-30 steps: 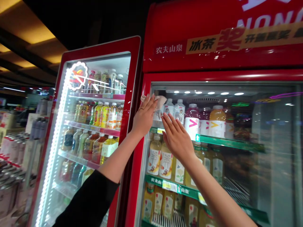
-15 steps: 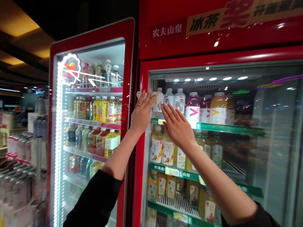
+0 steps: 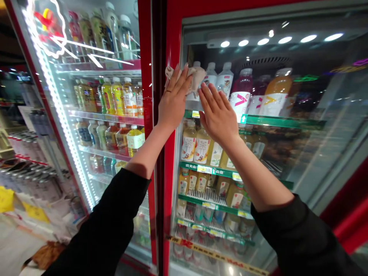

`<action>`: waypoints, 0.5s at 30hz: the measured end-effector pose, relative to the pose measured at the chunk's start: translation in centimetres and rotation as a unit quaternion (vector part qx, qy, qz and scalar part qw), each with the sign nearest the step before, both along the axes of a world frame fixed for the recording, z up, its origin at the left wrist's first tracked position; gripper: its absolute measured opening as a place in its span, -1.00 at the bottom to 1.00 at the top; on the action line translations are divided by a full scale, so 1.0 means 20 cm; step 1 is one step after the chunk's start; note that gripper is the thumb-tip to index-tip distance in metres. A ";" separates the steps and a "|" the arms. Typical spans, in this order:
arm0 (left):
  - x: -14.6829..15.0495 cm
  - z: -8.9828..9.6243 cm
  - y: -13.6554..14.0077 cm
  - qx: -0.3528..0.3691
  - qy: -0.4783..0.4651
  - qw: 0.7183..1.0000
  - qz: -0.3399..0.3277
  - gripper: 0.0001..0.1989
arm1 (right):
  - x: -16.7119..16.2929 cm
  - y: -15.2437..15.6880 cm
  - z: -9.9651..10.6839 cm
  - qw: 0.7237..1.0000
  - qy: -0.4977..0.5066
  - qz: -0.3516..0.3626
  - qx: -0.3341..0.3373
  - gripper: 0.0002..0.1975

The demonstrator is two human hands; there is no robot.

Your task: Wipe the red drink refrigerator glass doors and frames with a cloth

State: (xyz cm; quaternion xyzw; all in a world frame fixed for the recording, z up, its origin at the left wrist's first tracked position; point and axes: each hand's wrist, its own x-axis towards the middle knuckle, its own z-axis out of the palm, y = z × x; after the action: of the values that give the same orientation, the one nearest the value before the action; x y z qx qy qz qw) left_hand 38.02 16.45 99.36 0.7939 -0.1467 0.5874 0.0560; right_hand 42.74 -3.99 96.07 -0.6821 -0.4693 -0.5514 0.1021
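Note:
My left hand (image 3: 172, 97) lies with its fingers stretched over a crumpled beige cloth (image 3: 197, 76), pressing it where the red door frame (image 3: 173, 46) meets the glass. The cloth sticks out beyond the fingertips on both sides. Just to its right, my right hand (image 3: 218, 111) is flat against or very close to the glass door (image 3: 276, 153), fingers extended and holding nothing. Behind the glass stand clear-capped white bottles (image 3: 225, 78), a purple drink bottle (image 3: 242, 90) and an orange one (image 3: 277, 92).
A second lit drinks fridge (image 3: 146, 96) stands to the left, with bottles on several shelves. Further left are rows of cans or cups (image 3: 37, 180) on a display. A brown item (image 3: 44, 255) sits low at the left. Green shelf strips (image 3: 212, 168) run behind the glass.
The view has tilted downward, so lower shelves now show and the red top sign is gone. Both hands and the cloth stay at nearly the same place on the door.

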 end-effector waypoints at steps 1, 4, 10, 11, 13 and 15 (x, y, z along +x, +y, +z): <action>-0.02 -0.01 0.01 0.007 0.009 1.000 -0.004 -0.37 | 0.00 0.00 0.00 1.000 0.002 0.000 -0.001 -0.22; -0.05 0.07 0.06 0.034 0.037 0.999 0.002 -0.38 | 0.00 0.00 0.00 1.000 0.008 0.000 -0.003 -0.21; -0.01 0.16 0.01 0.013 0.011 0.999 0.033 -0.40 | 0.00 0.00 0.00 1.000 0.019 -0.007 -0.014 -0.20; 0.00 0.13 -0.02 -0.001 -0.001 0.999 0.040 -0.40 | 0.00 -0.01 0.00 1.000 0.020 -0.007 -0.016 -0.20; 0.00 0.07 -0.07 -0.016 -0.014 0.999 0.048 -0.40 | 0.00 -0.02 0.00 1.000 0.016 -0.008 -0.022 -0.19; 0.00 0.04 -0.07 -0.005 -0.014 0.999 0.043 -0.39 | 0.00 -0.03 0.00 0.999 0.008 -0.012 -0.030 -0.20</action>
State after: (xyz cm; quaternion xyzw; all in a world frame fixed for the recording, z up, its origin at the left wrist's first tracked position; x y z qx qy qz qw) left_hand 37.95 15.05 100.16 0.7907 -0.1105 0.6013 0.0323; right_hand 42.78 -4.53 96.14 -0.6947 -0.4766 -0.5329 0.0789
